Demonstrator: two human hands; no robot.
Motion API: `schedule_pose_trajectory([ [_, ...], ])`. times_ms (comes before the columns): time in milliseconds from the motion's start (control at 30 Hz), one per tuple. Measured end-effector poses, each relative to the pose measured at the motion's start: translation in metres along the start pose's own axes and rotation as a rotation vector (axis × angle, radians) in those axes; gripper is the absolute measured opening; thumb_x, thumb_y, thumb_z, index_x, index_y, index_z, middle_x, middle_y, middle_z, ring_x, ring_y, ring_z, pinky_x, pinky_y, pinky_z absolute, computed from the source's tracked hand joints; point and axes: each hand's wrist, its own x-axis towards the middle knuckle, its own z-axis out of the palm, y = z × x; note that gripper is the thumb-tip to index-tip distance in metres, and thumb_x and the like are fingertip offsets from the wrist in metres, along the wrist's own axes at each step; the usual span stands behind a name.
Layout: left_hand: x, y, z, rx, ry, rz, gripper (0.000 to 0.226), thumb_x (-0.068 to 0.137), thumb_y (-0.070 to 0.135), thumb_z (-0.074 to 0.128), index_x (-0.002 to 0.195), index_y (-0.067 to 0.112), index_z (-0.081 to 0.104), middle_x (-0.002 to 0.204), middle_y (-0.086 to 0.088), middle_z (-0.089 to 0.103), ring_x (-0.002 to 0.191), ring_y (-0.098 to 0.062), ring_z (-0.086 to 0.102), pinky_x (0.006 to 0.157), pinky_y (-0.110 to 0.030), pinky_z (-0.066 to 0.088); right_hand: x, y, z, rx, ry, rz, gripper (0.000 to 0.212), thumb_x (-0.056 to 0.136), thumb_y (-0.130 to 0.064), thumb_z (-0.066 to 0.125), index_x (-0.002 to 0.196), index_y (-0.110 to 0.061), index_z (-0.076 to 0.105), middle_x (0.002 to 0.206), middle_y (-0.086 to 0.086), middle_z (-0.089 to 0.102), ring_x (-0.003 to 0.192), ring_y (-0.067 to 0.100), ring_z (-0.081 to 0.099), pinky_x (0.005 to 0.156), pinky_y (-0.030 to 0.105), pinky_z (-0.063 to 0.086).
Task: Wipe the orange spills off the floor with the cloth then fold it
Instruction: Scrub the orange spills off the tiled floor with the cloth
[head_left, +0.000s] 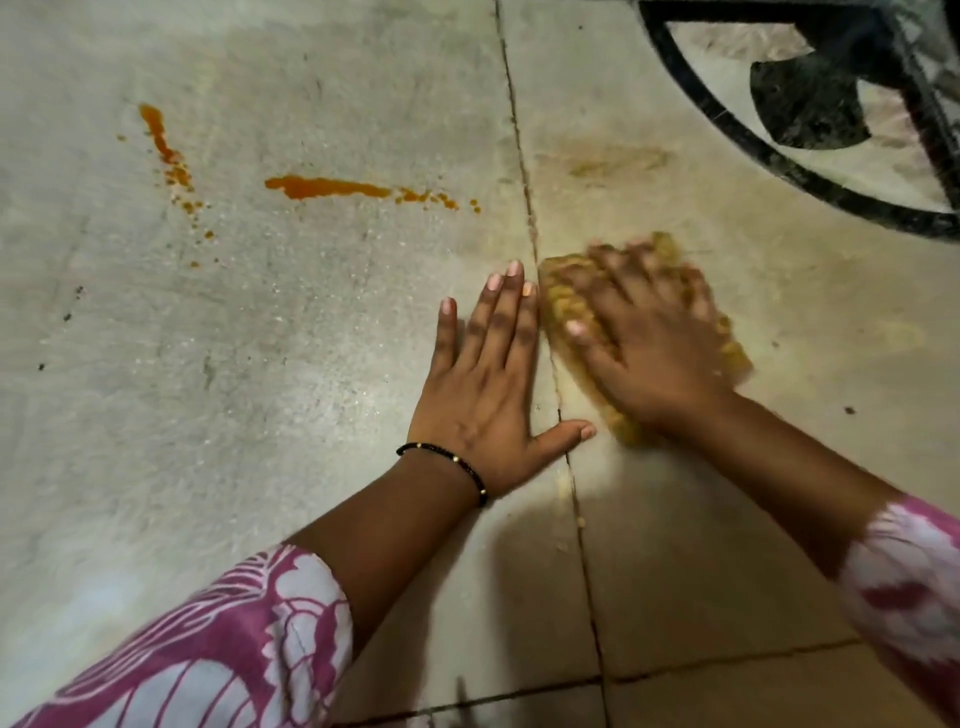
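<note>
Right hand (644, 343) pressed on a yellow cloth (566, 306) on the floor (260, 338); left hand (491, 395) flat beside it.

The right hand lies spread on top of the bunched cloth, but both are blurred, so whether its fingers curl into the fabric or just press down cannot be told; the hand hides most of the cloth. The left hand rests palm down with straight fingers, thumb out toward the cloth, across a floor joint. A black beaded bracelet (447, 462) circles its wrist, and pink-and-white patterned sleeves (218, 649) are cut off by the picture's edges. Orange spills (327, 188) lie well apart up-left, with a faint smear (618, 162) above the cloth. A black inlay pattern (779, 156) is cropped at top right.
</note>
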Motion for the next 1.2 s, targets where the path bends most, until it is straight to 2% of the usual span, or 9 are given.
schedule_pose_trajectory([
  [133,0.000,-0.001,0.000,0.009,-0.025,-0.002,0.109,0.078,0.082,0.024,0.148,0.005,-0.009,0.157,-0.012,-0.014,0.143,-0.022,-0.019,0.115,-0.047,-0.013,0.034,0.056,-0.006,0.051,0.074,0.472,0.057,0.091,-0.055,0.020,0.144,-0.035,0.026,0.156,0.000,0.020,0.143,0.027,0.011,0.109,0.062,0.008],
  [200,0.001,-0.001,0.000,0.004,-0.034,-0.004,0.110,0.077,0.082,0.025,0.148,0.006,-0.010,0.157,-0.012,-0.015,0.143,-0.022,-0.019,0.115,-0.048,-0.012,0.077,0.053,-0.010,0.093,0.074,0.591,0.055,0.093,-0.052,0.020,0.146,-0.035,0.023,0.158,-0.001,0.015,0.144,0.028,0.005,0.110,0.062,0.004],
  [333,0.001,0.000,-0.001,-0.002,-0.040,-0.012,0.111,0.077,0.083,0.027,0.148,0.006,-0.008,0.157,-0.012,-0.013,0.144,-0.022,-0.017,0.116,-0.048,-0.010,0.109,0.005,-0.010,0.073,-0.026,0.280,0.053,0.097,-0.048,0.021,0.148,-0.035,0.018,0.159,0.000,0.010,0.144,0.028,0.002,0.109,0.061,0.000],
  [533,0.001,0.000,-0.002,-0.002,-0.035,-0.008,0.110,0.077,0.082,0.026,0.148,0.006,-0.007,0.158,-0.012,-0.012,0.144,-0.022,-0.015,0.116,-0.047,-0.009,-0.012,0.001,-0.004,-0.009,-0.033,-0.129,0.051,0.095,-0.054,0.017,0.145,-0.043,0.019,0.157,-0.005,0.017,0.145,0.022,0.007,0.111,0.057,0.002],
  [667,0.001,-0.001,0.000,0.007,-0.051,0.000,0.108,0.078,0.081,0.025,0.148,0.006,-0.008,0.157,-0.011,-0.014,0.144,-0.022,-0.016,0.116,-0.047,-0.009,-0.035,0.063,-0.007,0.016,-0.016,0.144,0.058,0.091,-0.058,0.014,0.145,-0.038,0.024,0.157,-0.002,0.019,0.144,0.026,0.011,0.110,0.057,0.007],
  [800,0.003,-0.001,0.001,0.006,-0.073,0.011,0.107,0.078,0.080,0.025,0.149,0.008,-0.009,0.158,-0.009,-0.014,0.144,-0.020,-0.016,0.117,-0.046,-0.008,0.027,0.063,-0.007,0.058,0.020,0.426,0.058,0.092,-0.054,0.015,0.147,-0.035,0.017,0.158,0.002,0.012,0.144,0.028,0.004,0.112,0.058,-0.001],
  [900,0.004,-0.001,-0.001,0.011,-0.081,0.007,0.107,0.078,0.080,0.027,0.149,0.008,-0.007,0.158,-0.010,-0.012,0.145,-0.021,-0.013,0.117,-0.045,-0.008,0.045,0.022,-0.005,0.014,-0.030,0.241,0.059,0.095,-0.051,0.014,0.150,-0.031,0.011,0.159,0.005,0.008,0.145,0.030,0.001,0.112,0.056,-0.004],
  [1033,0.004,-0.001,-0.001,0.022,-0.087,0.011,0.107,0.078,0.080,0.025,0.149,0.006,-0.006,0.158,-0.011,-0.011,0.145,-0.022,-0.012,0.117,-0.043,-0.009,-0.015,-0.005,-0.003,-0.042,-0.033,-0.048,0.056,0.094,-0.051,0.015,0.149,-0.038,0.014,0.158,0.001,0.015,0.145,0.026,0.008,0.113,0.052,0.001],
  [1200,0.003,-0.003,0.003,0.019,-0.070,0.016,0.107,0.078,0.080,0.024,0.149,0.007,-0.008,0.158,-0.010,-0.012,0.145,-0.021,-0.013,0.117,-0.043,-0.009,-0.083,0.065,-0.005,0.000,-0.064,0.003,0.056,0.091,-0.056,0.020,0.146,-0.042,0.019,0.157,-0.003,0.018,0.144,0.024,0.011,0.113,0.051,0.005],
])
